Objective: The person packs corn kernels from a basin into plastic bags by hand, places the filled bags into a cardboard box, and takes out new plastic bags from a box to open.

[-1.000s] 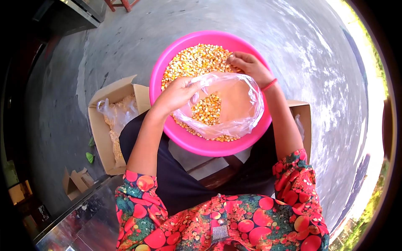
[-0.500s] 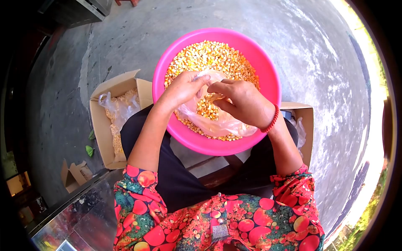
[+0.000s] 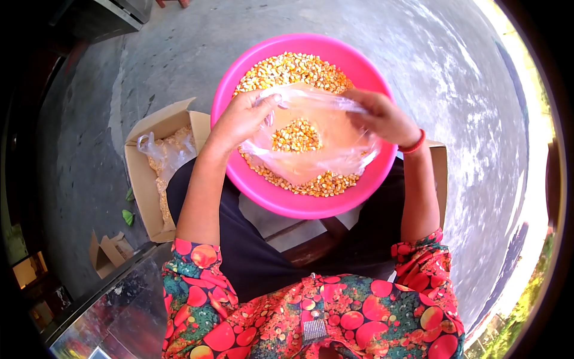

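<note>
Head view: just widened plastic bag (image 3: 341, 128), baring corn (image 3: 297, 136), with left hand (image 3: 240, 121) clamped at left, grip of right hand (image 3: 390, 121) unclear.

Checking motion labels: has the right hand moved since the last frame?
Yes: rightward, farther from the open cardboard box at the person's left. Right hand is blurred.

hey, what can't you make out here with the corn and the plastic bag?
All in the head view:
- Right hand: fingertips blurred, so whether they pinch the plastic bag or hold kernels is unclear.
- Pink basin: its middle is covered by the bag and hands.
- Cardboard box on the right: contents hidden by the right forearm and the basin side.
- Red object at the top: cut off by the edge.
</note>
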A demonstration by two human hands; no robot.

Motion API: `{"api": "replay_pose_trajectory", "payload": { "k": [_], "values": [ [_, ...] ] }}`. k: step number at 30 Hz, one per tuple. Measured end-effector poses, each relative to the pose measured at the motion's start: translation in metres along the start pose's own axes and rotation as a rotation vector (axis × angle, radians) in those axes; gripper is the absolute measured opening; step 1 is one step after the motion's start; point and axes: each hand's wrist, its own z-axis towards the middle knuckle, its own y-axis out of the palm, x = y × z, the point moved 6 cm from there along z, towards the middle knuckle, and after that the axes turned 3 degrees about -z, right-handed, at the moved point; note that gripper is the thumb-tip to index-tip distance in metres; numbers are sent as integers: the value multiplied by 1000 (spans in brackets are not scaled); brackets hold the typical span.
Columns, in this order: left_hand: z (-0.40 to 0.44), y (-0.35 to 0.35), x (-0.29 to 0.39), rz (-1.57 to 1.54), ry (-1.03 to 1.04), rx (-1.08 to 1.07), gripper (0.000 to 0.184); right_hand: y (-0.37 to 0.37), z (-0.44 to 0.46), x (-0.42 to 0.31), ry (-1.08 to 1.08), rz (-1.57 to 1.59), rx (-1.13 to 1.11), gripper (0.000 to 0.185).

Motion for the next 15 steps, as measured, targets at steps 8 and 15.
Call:
{"api": "replay_pose_trajectory", "payload": {
  "k": [8, 15],
  "values": [
    [-9, -6, 17, -94, 94, -31, 22, -48, -10, -19, -280, 585, 426, 16],
    [-3, -39, 13, 187, 257, 391, 16, -56, -8, -10, -383, 765, 524, 22]
  ]
}}
